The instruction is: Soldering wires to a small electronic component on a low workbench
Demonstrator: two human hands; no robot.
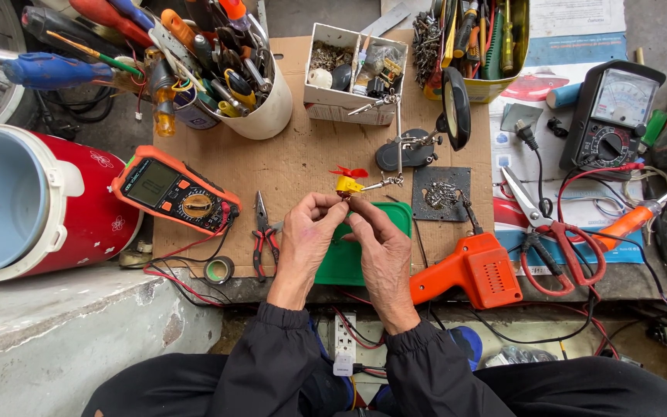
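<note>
1. Head view, the hands: the left hand (303, 235) and the right hand (380, 247) meet over the cardboard-covered workbench (303, 166), fingertips drawn narrow together. They pinch at something very small just under the small yellow plastic motor with a red propeller (347, 181). It is probably a fine wire or lead, though the fingers hide it and I cannot tell for sure.

2. Head view, where the motor is: it sits just beyond the fingertips, held in the metal clip of a helping-hands stand with a round magnifier (414, 143). The clip carries it, not the hands.

3. Handling, as a judgement: the motor looks light and stiff in its body. The thin red blades look fragile and easily bent, and the smooth plastic could slip. The best hold would be on the yellow housing, at its sides, away from the blades and any leads.

4. Head view, about the hands:
   - Left of the left hand lie red-handled small pliers (262, 232), a roll of tape (218, 269) and an orange digital multimeter (175, 189).
   - Under the palms lies a green plastic tray (364, 266).
   - Right of the right hand are an orange pistol-shaped soldering gun (472, 270) and red-handled scissors (553, 232).
   - Beyond the fingertips stands a white box of small parts (353, 73).
</note>
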